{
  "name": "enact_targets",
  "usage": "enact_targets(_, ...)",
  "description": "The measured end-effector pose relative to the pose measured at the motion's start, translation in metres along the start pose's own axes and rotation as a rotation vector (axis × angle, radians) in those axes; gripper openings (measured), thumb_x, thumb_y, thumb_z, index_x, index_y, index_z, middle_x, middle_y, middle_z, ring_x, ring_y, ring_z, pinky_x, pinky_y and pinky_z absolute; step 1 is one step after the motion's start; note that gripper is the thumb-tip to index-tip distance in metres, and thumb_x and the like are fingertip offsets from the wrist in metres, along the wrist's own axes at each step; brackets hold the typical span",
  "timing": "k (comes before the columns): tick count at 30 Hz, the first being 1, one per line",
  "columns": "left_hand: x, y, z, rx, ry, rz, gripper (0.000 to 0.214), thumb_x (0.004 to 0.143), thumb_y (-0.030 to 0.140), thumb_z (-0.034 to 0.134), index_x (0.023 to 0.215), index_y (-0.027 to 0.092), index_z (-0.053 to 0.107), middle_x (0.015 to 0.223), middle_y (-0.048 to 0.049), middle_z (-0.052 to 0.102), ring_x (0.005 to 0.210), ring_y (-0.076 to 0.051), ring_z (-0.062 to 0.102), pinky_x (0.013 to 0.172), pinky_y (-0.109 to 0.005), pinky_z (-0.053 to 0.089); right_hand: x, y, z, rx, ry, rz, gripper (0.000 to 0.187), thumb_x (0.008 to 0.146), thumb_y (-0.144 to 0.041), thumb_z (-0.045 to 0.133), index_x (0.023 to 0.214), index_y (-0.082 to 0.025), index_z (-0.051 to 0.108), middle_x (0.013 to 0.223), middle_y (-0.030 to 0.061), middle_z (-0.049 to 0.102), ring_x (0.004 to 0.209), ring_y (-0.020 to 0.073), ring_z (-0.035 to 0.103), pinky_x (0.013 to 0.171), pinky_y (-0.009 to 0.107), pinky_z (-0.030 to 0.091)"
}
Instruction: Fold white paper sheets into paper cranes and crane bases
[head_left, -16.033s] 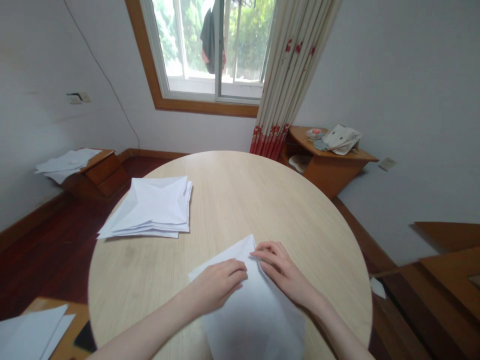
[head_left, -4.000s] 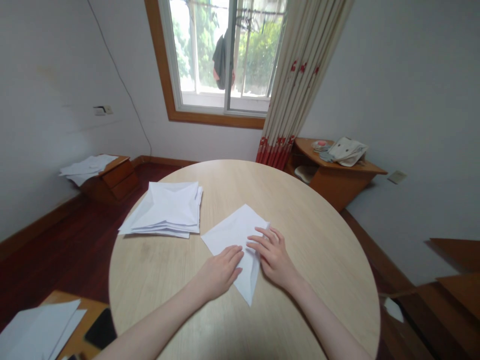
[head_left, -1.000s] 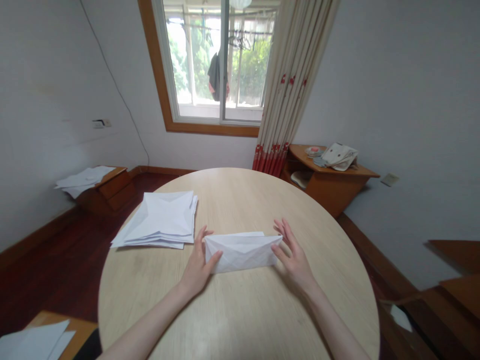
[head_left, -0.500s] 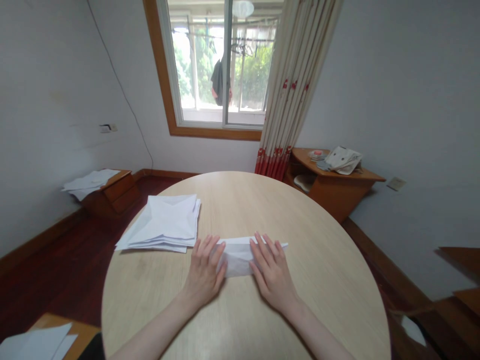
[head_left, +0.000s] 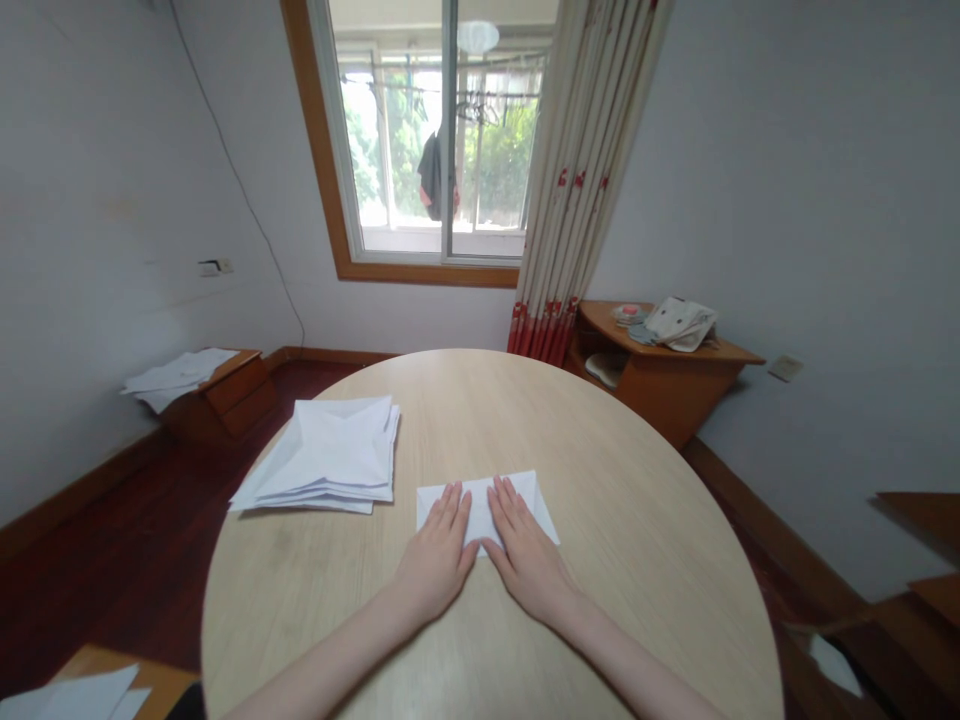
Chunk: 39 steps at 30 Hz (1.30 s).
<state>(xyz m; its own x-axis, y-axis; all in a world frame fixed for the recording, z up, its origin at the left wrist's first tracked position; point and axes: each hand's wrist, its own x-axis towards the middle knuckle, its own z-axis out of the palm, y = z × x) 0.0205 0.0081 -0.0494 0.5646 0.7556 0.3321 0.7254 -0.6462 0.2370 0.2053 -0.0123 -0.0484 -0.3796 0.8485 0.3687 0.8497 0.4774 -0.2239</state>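
Observation:
A folded sheet of white paper (head_left: 480, 510) lies on the round wooden table (head_left: 600, 600) in front of me. My left hand (head_left: 442, 560) rests flat on its left part, fingers stretched out and pointing away. On the right part my right hand (head_left: 525, 555) presses down in the same way, fingers extended. The two thumbs come close together at the paper's near edge. Both upper corners and the right side of the paper show past my hands; its middle near edge is partly covered. To the left sits a stack of folded white papers (head_left: 334, 450).
Loose papers (head_left: 180, 375) lie on a low wooden cabinet (head_left: 240, 385) at the left. More sheets (head_left: 75, 695) are at the bottom left. A corner cabinet (head_left: 675, 380) with a cloth bag (head_left: 681, 325) stands at the right, beside the curtain (head_left: 581, 190).
Both hands have moved inward, closer together, and now lie flatter. The paper, with a raised, narrow fold before, now lies flat with its upper corners uncovered. The view has shifted slightly.

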Motion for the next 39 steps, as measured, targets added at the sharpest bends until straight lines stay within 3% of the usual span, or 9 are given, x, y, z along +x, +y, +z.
enact_targets(4,0.01,0.001,0.005,0.025,-0.085,-0.054,0.054,0.098,0.033,0.037,0.144,0.006,0.031,0.15,-0.0245,0.031,0.141,-0.034,0.022,0.11,-0.054,0.032,0.01,0.003,-0.001,0.017,-0.168,0.137,0.061,0.097,-0.035,0.036,0.148,-0.003,0.027,0.153,0.0218,0.021,0.143,0.0297,0.017,0.113,0.05,0.03)
enact_targets(7,0.017,0.004,0.006,0.101,-0.123,-0.093,0.052,0.096,0.025,0.038,0.143,0.002,0.034,0.149,-0.0262,0.032,0.141,-0.035,0.022,0.111,-0.054,0.03,0.021,0.001,-0.01,-0.041,-0.265,0.146,0.055,0.097,-0.032,0.031,0.145,-0.005,0.036,0.151,0.019,0.029,0.142,0.0289,0.025,0.109,0.051,0.034)
enact_targets(10,0.02,0.004,0.004,0.155,-0.138,-0.108,0.052,0.096,0.024,0.036,0.143,0.003,0.034,0.15,-0.0242,0.029,0.142,-0.034,0.019,0.113,-0.052,0.028,0.026,0.001,-0.014,-0.102,-0.283,0.145,0.054,0.097,-0.03,0.029,0.145,-0.006,0.035,0.153,0.0159,0.028,0.142,0.0265,0.025,0.108,0.048,0.035)
enact_targets(16,0.019,0.003,-0.005,0.122,-0.211,-0.096,0.058,0.099,0.036,0.034,0.147,0.004,0.029,0.154,-0.0207,0.021,0.143,-0.031,0.013,0.116,-0.049,0.024,0.02,0.015,-0.004,-0.089,-0.262,0.049,0.055,0.1,-0.036,0.025,0.149,-0.011,0.029,0.155,0.0131,0.025,0.144,0.0227,0.019,0.117,0.045,0.022)
enact_targets(22,0.024,0.002,-0.023,0.015,-0.257,-0.146,0.061,0.093,0.039,0.048,0.144,0.009,0.036,0.153,-0.0176,0.026,0.143,-0.03,0.022,0.115,-0.046,0.026,0.021,0.021,-0.013,-0.046,-0.333,0.016,0.057,0.1,-0.041,0.028,0.151,-0.014,0.024,0.156,0.0127,0.02,0.145,0.024,0.013,0.117,0.05,0.017)
enact_targets(26,0.026,-0.009,-0.032,-0.061,-0.284,-0.138,0.061,0.088,0.038,0.057,0.142,0.014,0.042,0.153,-0.0146,0.03,0.142,-0.028,0.028,0.113,-0.046,0.028,0.023,0.024,-0.025,0.0,-0.414,0.025,0.056,0.1,-0.042,0.032,0.151,-0.022,0.022,0.157,0.0076,0.017,0.145,0.0253,0.009,0.117,0.054,0.014)
enact_targets(33,0.026,-0.036,-0.035,-0.181,-0.342,-0.044,0.065,0.086,0.038,0.061,0.144,0.02,0.039,0.154,-0.0136,0.026,0.143,-0.028,0.023,0.114,-0.047,0.025,0.022,0.036,-0.039,0.059,-0.53,0.119,0.058,0.096,-0.046,0.043,0.149,-0.036,0.021,0.158,0.0005,0.01,0.145,0.0278,-0.004,0.116,0.057,0.004)
enact_targets(39,0.026,-0.048,-0.046,-0.315,-0.441,-0.024,0.066,0.085,0.032,0.065,0.145,0.023,0.038,0.157,-0.0112,0.018,0.146,-0.026,0.009,0.117,-0.047,0.015,0.021,0.048,-0.053,0.077,-0.587,0.249,0.071,0.09,-0.055,0.05,0.15,-0.034,0.019,0.158,0.0039,-0.003,0.142,0.03,-0.017,0.114,0.056,-0.004)
